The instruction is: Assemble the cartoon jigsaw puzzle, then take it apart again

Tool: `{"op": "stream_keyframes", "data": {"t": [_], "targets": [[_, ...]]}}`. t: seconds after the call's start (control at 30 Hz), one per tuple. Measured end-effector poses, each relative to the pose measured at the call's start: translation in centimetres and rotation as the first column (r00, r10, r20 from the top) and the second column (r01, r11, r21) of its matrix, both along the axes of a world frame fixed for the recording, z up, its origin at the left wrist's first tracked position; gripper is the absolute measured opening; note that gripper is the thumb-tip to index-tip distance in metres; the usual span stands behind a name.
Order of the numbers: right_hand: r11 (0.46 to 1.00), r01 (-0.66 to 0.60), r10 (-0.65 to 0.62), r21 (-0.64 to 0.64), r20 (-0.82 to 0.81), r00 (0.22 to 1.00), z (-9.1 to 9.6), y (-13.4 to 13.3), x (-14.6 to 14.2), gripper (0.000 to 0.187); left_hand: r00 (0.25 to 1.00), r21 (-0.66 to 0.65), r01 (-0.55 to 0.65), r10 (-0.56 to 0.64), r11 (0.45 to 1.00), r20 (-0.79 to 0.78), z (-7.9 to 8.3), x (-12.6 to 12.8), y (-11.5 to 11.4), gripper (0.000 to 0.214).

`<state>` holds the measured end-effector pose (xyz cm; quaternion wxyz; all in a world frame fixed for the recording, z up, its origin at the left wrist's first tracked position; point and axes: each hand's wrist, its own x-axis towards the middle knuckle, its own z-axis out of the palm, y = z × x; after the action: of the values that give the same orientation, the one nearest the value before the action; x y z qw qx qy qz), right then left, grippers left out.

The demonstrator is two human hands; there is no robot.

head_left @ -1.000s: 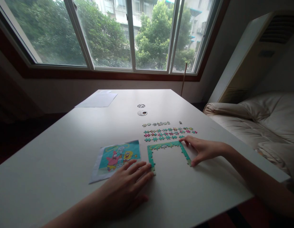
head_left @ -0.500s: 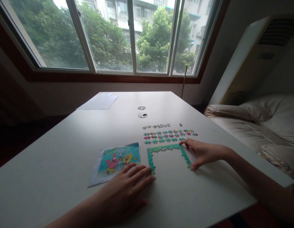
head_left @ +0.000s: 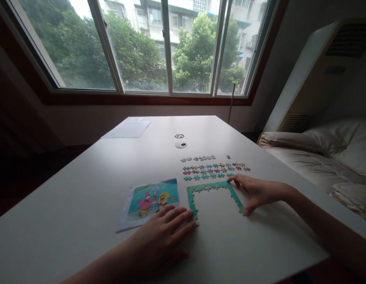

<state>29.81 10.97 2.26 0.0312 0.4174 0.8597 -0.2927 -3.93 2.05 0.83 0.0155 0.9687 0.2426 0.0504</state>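
Observation:
A partly joined green jigsaw puzzle frame (head_left: 211, 185) lies on the white table, made of a top edge and two sides, with its near side open. My left hand (head_left: 167, 232) rests flat, fingers stretched out, its fingertips touching the lower left side of the frame. On the other side, my right hand (head_left: 250, 193) has thumb and fingers spread along the right edge, fingertips at the top right corner and thumb at the lower end. Beyond the frame, loose jigsaw pieces (head_left: 212, 172) lie in rows. A picture sheet with cartoon figures (head_left: 153, 199) is left of the frame, partly behind my left hand.
White papers (head_left: 126, 129) lie at the table's far left corner. Two round discs or openings (head_left: 181, 145) show in the middle of the table (head_left: 82, 189). A pale sofa (head_left: 319, 154) stands to the right, and a window (head_left: 141, 51) is beyond the table.
The whole view has shifted slightly, so everything appears a little farther right. Both hands keep the same places against the puzzle frame.

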Motion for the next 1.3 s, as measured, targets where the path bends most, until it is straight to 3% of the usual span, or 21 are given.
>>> {"op": "stream_keyframes", "data": {"t": [0.37, 1.3], "targets": [[1.000, -0.006, 0.006, -0.005, -0.013, 1.000, -0.68, 0.14, 0.56, 0.093, 1.000, 0.001, -0.016, 0.016, 1.000, -0.006, 0.06, 0.35, -0.25, 0.043], [1.000, -0.013, 0.013, 0.001, -0.012, 1.000, -0.15, -0.08, 0.34, 0.092, 0.998, 0.113, -0.014, 0.007, 0.993, 0.055, -0.59, 0.53, -0.32, 0.036]]}}
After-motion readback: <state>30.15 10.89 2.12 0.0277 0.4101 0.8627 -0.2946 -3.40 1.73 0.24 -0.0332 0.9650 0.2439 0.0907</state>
